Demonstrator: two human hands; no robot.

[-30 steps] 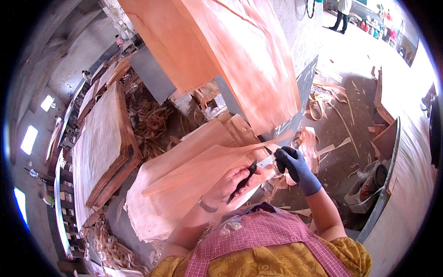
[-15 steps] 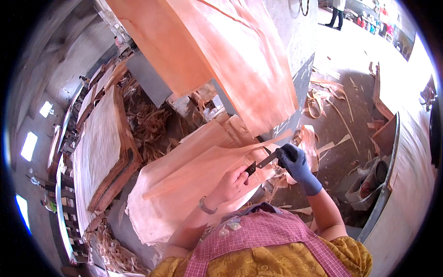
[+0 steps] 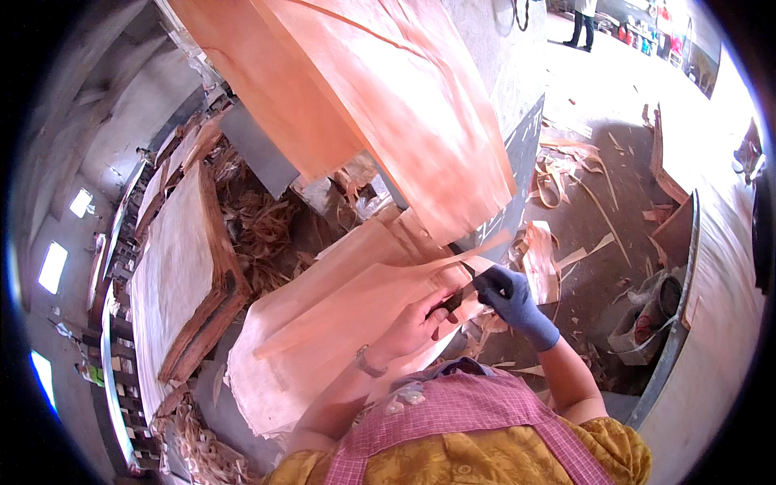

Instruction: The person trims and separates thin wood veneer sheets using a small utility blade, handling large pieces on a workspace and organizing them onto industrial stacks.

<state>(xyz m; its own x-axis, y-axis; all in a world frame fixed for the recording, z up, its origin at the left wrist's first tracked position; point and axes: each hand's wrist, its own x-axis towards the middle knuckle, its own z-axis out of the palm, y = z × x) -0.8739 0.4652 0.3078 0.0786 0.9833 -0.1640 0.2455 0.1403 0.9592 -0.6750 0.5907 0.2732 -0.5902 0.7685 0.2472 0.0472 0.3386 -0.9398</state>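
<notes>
My bare left hand (image 3: 416, 319) presses on the right edge of a thin orange-pink wood veneer sheet (image 3: 339, 319) lying on a pile in front of me, and seems to close on a dark handle. My right hand (image 3: 511, 297), in a blue glove, grips a small dark knife (image 3: 467, 275) at that same edge, just right of the left hand. A large curved veneer sheet (image 3: 380, 105) hangs down above and behind both hands. A thin strip of veneer (image 3: 493, 242) juts out beside the glove.
A tall stack of flat veneer sheets (image 3: 182, 267) stands to the left. Curled wood scraps (image 3: 267, 230) lie behind it and on the floor (image 3: 598, 218) at right. A bucket (image 3: 647, 315) sits by a metal rim lower right. A person stands far off, top right.
Both hands have slid up and to the right along the veneer edge. The dark tool, earlier stretched between them, is now mostly hidden between the two hands.
</notes>
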